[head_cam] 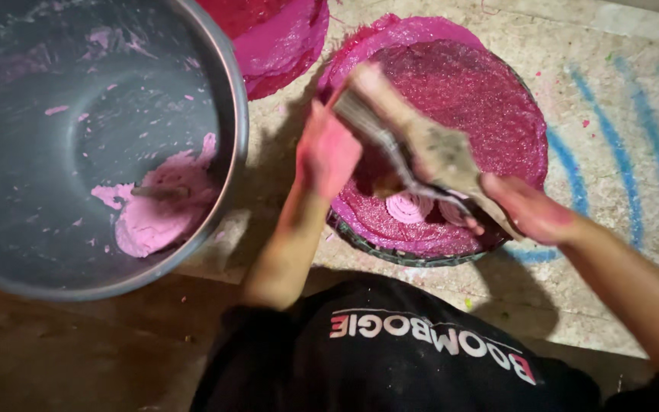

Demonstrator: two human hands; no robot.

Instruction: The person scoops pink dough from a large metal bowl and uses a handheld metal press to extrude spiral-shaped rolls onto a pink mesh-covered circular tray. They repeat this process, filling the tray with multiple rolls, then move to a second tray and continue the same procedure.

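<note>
Far left: big grey metal bowl [78,145], tilted toward the camera, w/ a lump of pale pink paste [154,217] low on its right inner wall and a small stick-like tool half sunk in it. Top centre, just past the bowl rim: edge of a second pink-coated disc [276,34], well apart from both hands.

Centre: left hand [328,152], pink-stained, fingers curled; it sits at the near-left edge of the round magenta mould [459,99] and seems to touch the brush's bristle end, tho whether it truly grips is blurred – cannot tell.

The wide paint brush [409,145] lies over the mould, long axis running diagonally from upper left (bristles) down to lower right (handle). A pale pink dab [409,206] sits on the mould right under it, between the two hands.

Right: right hand [528,210] closed round the handle end, at the mould's near-right rim, so it's the hand steering the brush. Floor [619,114] beyond has blue painted arcs
</note>
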